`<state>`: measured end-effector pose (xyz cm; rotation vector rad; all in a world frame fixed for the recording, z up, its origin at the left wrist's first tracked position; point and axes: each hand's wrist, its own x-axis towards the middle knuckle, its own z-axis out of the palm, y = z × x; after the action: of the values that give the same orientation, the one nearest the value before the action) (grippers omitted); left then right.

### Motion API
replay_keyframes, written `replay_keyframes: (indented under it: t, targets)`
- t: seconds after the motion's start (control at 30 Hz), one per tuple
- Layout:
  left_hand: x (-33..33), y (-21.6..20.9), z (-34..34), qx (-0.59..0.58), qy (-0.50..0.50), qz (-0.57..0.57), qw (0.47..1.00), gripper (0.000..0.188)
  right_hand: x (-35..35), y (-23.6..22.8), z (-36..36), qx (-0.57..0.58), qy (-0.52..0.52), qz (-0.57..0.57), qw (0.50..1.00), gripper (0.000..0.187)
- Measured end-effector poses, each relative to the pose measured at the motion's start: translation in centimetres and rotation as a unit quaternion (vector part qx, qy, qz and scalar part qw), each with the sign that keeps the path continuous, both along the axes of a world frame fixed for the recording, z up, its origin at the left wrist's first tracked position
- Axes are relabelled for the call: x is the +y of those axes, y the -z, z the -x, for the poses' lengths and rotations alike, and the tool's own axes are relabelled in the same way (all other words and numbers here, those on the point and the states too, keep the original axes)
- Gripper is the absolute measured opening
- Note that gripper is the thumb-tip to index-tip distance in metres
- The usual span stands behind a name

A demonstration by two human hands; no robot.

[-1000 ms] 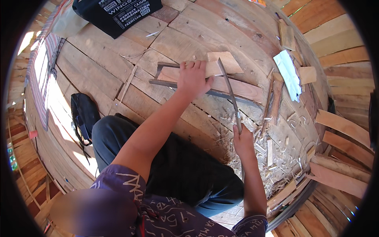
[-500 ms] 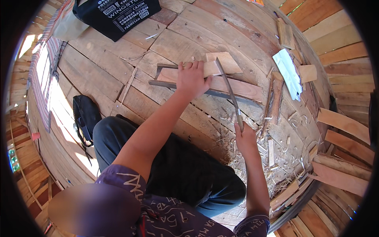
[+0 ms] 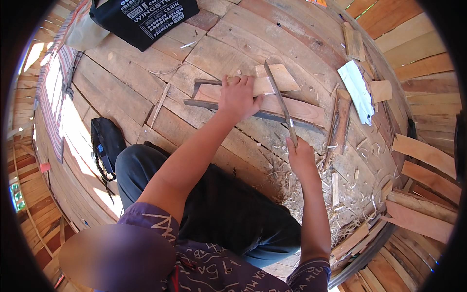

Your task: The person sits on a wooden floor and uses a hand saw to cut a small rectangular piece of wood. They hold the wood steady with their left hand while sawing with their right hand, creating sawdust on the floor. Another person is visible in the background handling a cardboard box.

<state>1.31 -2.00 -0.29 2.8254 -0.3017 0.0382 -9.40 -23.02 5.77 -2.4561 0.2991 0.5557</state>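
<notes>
My left hand (image 3: 238,99) is wrapped over a short pale wood block (image 3: 263,86) and presses it down on a longer reddish board (image 3: 304,113). My right hand (image 3: 301,155) grips the handle of a long, narrow-bladed knife (image 3: 282,103). The blade lies across the block's right end, its tip pointing away from me. Dark strips run along the board's edges. Behind the block, a flat light wood offcut (image 3: 284,77) lies on the plank floor. My left fingers hide part of the block.
Wood shavings (image 3: 350,194) litter the floor at right. Also there are a bark-edged wood piece (image 3: 340,117), a pale blue sheet (image 3: 355,92) and several curved boards (image 3: 423,151). A black printed bag (image 3: 146,22) stands far left; a black pouch (image 3: 104,146) lies beside my knee.
My right hand and the knife have slid a little farther away from me across the block's end. My left hand stays in nearly the same place on the block.
</notes>
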Motion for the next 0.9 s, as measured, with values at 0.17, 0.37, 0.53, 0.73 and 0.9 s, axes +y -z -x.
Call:
replay_keyframes:
  t: [0.17, 0.37, 0.53, 0.73, 0.9]
  targets:
    - [-0.1, 0.1, 0.2, 0.005, -0.005, -0.002, 1.0, 0.058, -2.2, -1.8, 3.6, 0.043, 0.013, 0.004, 0.999, 0.035]
    - [-0.4, 0.0, 0.4, -0.003, 0.002, 0.013, 1.0, 0.058, -1.2, 1.0, 2.1, -0.023, -0.004, 0.002, 1.0, 0.036]
    - [-0.4, -0.6, 0.1, 0.028, -0.002, 0.009, 1.0, 0.055, 0.4, 0.9, -1.9, 0.017, 0.008, -0.027, 0.999, 0.036]
    - [0.0, -0.4, 0.0, 0.027, -0.009, 0.004, 1.0, 0.054, -1.2, -1.2, 2.5, 0.029, -0.006, 0.011, 0.999, 0.036]
    - [0.3, 0.6, 0.2, -0.025, -0.004, 0.018, 1.0, 0.054, -1.0, -2.6, 4.1, 0.034, 0.01, -0.011, 0.999, 0.034]
